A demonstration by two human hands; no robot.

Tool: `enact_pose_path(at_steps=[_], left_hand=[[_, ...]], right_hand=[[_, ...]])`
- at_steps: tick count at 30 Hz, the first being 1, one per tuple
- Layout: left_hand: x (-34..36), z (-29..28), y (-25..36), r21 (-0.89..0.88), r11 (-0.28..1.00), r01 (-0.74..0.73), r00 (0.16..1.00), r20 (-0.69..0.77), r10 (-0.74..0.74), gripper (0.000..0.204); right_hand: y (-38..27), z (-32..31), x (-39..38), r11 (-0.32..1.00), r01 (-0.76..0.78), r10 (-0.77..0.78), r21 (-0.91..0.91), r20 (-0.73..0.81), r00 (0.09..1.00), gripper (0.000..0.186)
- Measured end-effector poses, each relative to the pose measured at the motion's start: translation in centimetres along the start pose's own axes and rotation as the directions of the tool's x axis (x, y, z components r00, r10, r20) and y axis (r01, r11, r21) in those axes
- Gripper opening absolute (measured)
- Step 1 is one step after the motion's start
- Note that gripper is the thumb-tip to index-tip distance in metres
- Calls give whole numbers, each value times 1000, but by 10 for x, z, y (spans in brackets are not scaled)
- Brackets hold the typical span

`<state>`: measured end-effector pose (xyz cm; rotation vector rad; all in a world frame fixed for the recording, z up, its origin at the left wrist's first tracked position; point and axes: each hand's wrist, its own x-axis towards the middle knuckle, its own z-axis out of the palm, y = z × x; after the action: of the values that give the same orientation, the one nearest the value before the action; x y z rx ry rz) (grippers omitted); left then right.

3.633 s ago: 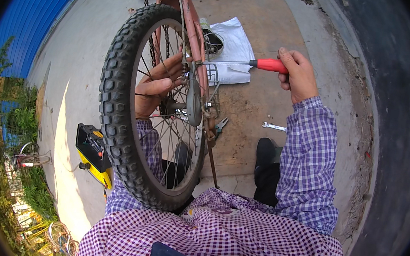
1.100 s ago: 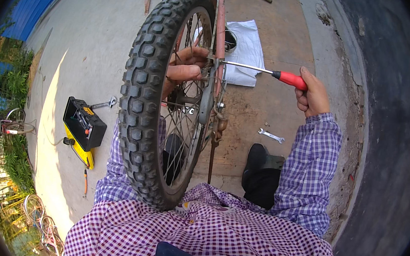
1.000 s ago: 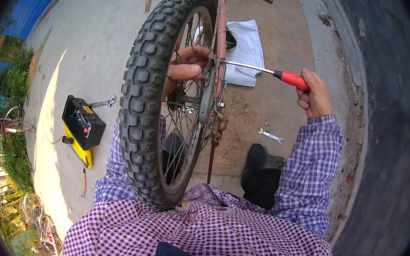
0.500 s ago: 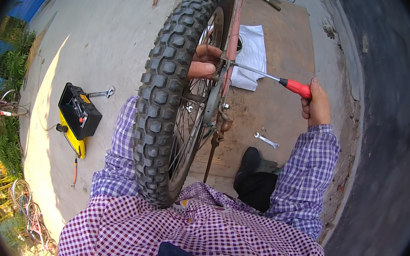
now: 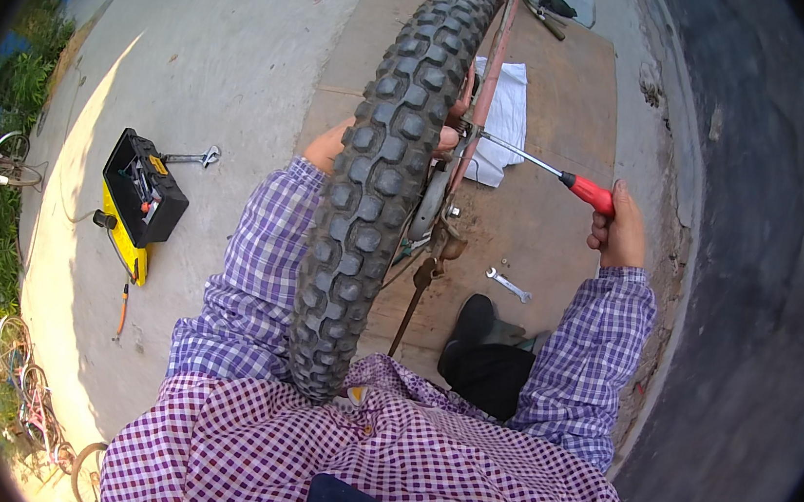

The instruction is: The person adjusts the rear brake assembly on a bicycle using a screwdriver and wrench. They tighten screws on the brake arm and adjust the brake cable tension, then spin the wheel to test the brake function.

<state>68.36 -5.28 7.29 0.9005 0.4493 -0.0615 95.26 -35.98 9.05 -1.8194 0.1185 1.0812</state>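
Note:
A knobby bicycle tyre [image 5: 378, 200] fills the middle, beside a pink frame tube [image 5: 497, 60]. My right hand [image 5: 625, 225] is closed on the red handle of a screwdriver [image 5: 587, 190], whose shank slants up-left to a fitting [image 5: 473, 131] on the tube. Behind the tyre, my left hand [image 5: 328, 143] reaches through the wheel; its fingertips are curled at that fitting beside a small spring, and what they grip is mostly hidden. Below the screwdriver, a spanner [image 5: 508, 284] lies on a brown board [image 5: 573, 112] near my dark boot [image 5: 472, 327].
On the concrete at left stand an open black toolbox [image 5: 144, 185] and a yellow case [image 5: 124, 241], with an adjustable wrench [image 5: 194, 156] alongside. A white sack [image 5: 506, 115] lies beyond the tube. Other bicycles [image 5: 34, 399] and plants line the left side; dark ground [image 5: 751, 288] borders the right.
The wheel has swung rightward in the view and is seen more edge-on, hiding more of my left hand. My right hand and the screwdriver handle have dropped, so the shank slants more steeply.

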Motion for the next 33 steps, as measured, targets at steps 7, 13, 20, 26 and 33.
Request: enact_pose_path(at_steps=[7, 13, 20, 26, 33], left_hand=[[0, -3, -10, -34, 998, -51, 999, -20, 50, 68], [-5, -7, -13, -53, 996, -78, 996, -36, 76, 67], [-12, -10, -18, -68, 992, -107, 993, -51, 104, 65], [-15, -11, -20, -70, 991, -114, 992, -57, 110, 64], [-10, -9, -17, -77, 990, -118, 991, -76, 113, 62]], right_hand=[[21, 18, -4, 946, 232, -233, 227, -22, 972, 33], [16, 13, -7, 997, 32, -35, 67, 43, 998, 32], [35, 26, -13, 968, 177, -183, 177, 21, 983, 28], [30, 40, -20, 927, 206, -227, 315, 30, 974, 29], [24, 27, -10, 984, 84, -90, 154, 32, 995, 30]])
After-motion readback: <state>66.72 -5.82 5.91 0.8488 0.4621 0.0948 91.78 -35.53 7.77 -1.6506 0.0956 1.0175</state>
